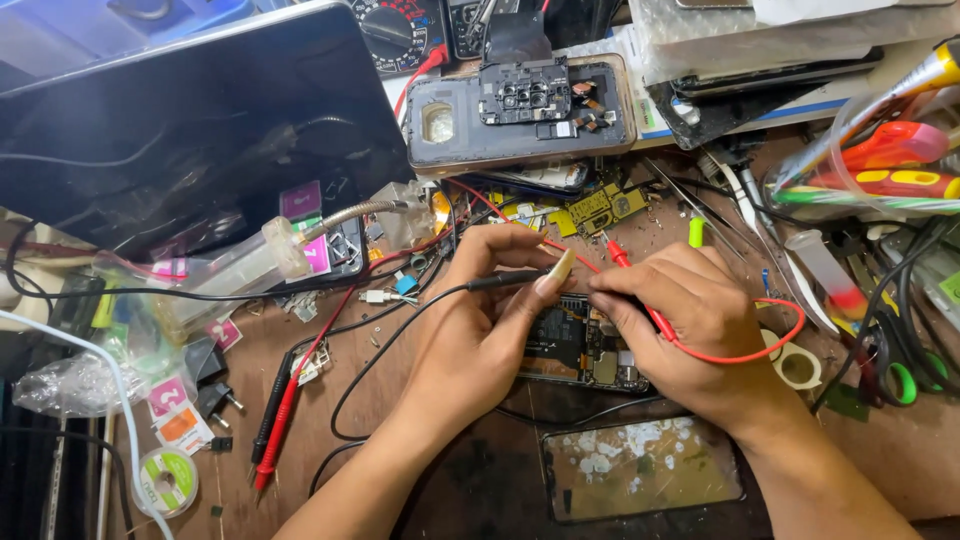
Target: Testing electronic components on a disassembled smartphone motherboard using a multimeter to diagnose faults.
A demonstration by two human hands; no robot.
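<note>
A dark tablet (190,130), cut off at the upper left, overhangs the cluttered bench. At centre, the opened phone (585,345) lies half hidden under both hands: left hand (480,320) pinches the black probe (505,281), right hand (690,325) grips the red probe (640,295); their tips are hidden.

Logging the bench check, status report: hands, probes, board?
Left hand holds black probe; right hand holds red probe. Both tips over opened phone board. Loose wires crowd around.

Hands: I count two, left hand (480,320) and right hand (690,320).
Probes: I see two, black probe (500,281), red probe (635,290).
Opened phones: two, one (585,345) under my hands, another (520,110) beyond.
Solder spools: one (165,481).
</note>
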